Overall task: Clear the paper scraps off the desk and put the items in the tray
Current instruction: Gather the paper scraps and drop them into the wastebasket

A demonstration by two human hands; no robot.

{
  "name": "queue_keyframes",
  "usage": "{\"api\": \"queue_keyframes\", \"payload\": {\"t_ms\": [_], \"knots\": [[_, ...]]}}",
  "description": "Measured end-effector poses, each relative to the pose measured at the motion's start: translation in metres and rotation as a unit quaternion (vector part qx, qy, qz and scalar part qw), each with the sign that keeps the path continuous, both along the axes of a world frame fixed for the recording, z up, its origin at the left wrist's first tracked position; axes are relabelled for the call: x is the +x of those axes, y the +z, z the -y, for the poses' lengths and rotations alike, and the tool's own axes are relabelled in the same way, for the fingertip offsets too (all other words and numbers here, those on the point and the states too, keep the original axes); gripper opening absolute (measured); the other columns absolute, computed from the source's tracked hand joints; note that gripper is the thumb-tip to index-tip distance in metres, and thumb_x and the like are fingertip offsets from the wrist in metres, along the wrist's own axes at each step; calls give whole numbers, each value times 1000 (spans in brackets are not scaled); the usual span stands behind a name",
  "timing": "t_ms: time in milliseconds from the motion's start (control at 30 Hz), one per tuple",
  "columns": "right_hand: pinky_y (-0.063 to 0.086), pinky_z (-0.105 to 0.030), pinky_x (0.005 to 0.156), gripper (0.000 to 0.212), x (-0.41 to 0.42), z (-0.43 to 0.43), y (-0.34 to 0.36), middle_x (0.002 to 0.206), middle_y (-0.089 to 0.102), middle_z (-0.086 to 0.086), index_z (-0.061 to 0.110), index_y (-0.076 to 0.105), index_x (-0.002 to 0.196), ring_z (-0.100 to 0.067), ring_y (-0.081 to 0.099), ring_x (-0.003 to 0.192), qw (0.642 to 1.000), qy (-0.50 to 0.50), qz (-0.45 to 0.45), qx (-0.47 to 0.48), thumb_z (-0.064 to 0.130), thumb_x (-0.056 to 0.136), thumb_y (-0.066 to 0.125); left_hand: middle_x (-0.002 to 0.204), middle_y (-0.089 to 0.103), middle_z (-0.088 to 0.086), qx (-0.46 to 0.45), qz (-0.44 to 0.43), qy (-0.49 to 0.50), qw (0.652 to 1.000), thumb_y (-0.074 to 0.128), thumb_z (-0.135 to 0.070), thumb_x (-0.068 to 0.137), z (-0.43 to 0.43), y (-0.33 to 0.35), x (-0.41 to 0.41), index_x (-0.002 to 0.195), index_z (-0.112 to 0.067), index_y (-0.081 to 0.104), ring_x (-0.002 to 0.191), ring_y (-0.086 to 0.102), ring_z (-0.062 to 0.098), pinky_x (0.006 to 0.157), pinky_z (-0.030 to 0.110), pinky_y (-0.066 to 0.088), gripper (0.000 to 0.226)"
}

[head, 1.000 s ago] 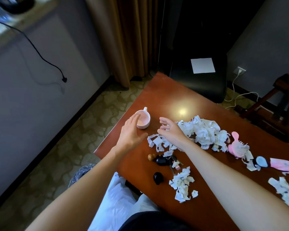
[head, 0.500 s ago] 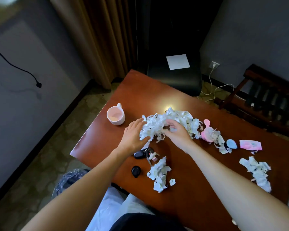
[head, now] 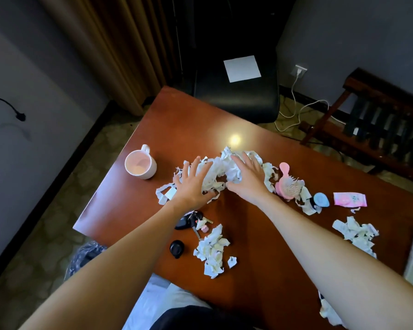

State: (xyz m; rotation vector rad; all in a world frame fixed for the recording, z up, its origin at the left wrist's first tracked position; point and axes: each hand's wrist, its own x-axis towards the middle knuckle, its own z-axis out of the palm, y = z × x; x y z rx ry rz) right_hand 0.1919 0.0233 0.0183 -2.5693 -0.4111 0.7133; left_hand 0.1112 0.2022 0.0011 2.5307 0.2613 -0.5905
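The main scrap pile (head: 224, 172) lay mid-worktop, long axis parallel to the far edge, bracketed by the left hand (head: 193, 186) and right hand (head: 248, 179), both spread flat, neither yet clamped.

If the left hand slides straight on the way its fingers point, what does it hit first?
The left hand already lies on the big pile of paper scraps, fingers aimed up and slightly right. It would plough into those scraps first. Beyond them the bare desk looks free up to its far edge, though depth is uncertain.
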Motion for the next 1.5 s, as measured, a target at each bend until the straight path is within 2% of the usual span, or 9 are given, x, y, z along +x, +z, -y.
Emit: {"api": "queue_keyframes", "payload": {"t_ms": [200, 433, 600, 700, 833, 1100, 1233, 1367, 1500], "knots": [[3, -61, 117, 104, 18, -4, -18, 162, -12, 1, 35, -3, 155, -32, -20, 147, 988, 100, 14, -121, 51, 82, 69, 161, -17, -14, 13, -38, -17, 999, 64, -44, 87, 4, -12, 11, 151, -47, -1, 149, -12, 31, 112, 67, 13, 91], [38, -56, 105, 111, 18, -3, -40, 160, -9, 1, 37, -8, 153, -31, -6, 147, 989, 49, -50, -130, 44, 80, 75, 162, -9, -11, 10, -44, -27, 999, 65, -28, 90, 9, -20, 19, 153, -42, 8, 146, 4, 30, 109, 57, 26, 86], [50, -43, 90, 89, 12, 1, -42, 151, 14, -3, 35, 10, 152, -30, 18, 137, 993, 34, -20, -107, 26, 86, 69, 160, -3, -9, 10, -42, -20, 999, 53, 9, 76, 7, -20, 21, 151, -40, 19, 141, 11, 33, 105, 52, 37, 96], [52, -41, 84, 71, 11, 4, -42, 145, 23, -4, 32, 29, 148, -28, 22, 134, 997, 12, -3, -72, 13, 89, 63, 157, 1, -3, 10, -22, -10, 1000, 50, 14, 72, 4, -25, 22, 144, -37, 32, 135, 19, 34, 93, 46, 49, 90], [54, -39, 82, 54, 9, 7, -41, 144, 30, -1, 26, 46, 138, -25, 25, 131, 998, -4, 33, -50, 13, 89, 65, 153, 11, 2, -6, -1, 3, 1000, 49, 15, 73, 2, -26, 22, 138, -29, 43, 125, 29, 30, 81, 35, 54, 79], [52, -33, 91, 33, 1, 17, -31, 139, 35, 0, 14, 57, 120, -22, 31, 129, 997, -17, 79, 5, 9, 89, 67, 143, 27, 3, -24, 36, 27, 999, 51, 17, 76, 3, -18, 20, 136, -23, 46, 122, 32, 26, 85, 29, 47, 72], [49, -28, 89, 31, -8, 19, -25, 136, 36, 1, 14, 58, 118, -19, 32, 128, 995, -18, 82, 45, 5, 88, 64, 146, 31, 0, -22, 68, 24, 997, 50, 18, 77, 4, -11, 17, 134, -18, 48, 117, 33, 23, 85, 25, 40, 67], [42, -20, 90, 33, -18, 16, -17, 136, 36, 1, 14, 58, 118, -17, 32, 128, 992, -13, 95, 78, 4, 87, 64, 145, 35, -3, -32, 118, 21, 992, 57, 13, 82, 2, -6, 10, 133, -16, 49, 115, 35, 21, 92, 31, 44, 59], [41, -24, 98, 37, -27, 16, -11, 130, 41, 2, 15, 57, 121, -17, 33, 127, 992, -13, 82, 92, 2, 87, 63, 144, 39, -3, -36, 141, 20, 989, 64, 7, 84, -2, -2, 0, 133, -14, 51, 118, 36, 21, 94, 28, 40, 55]]}}
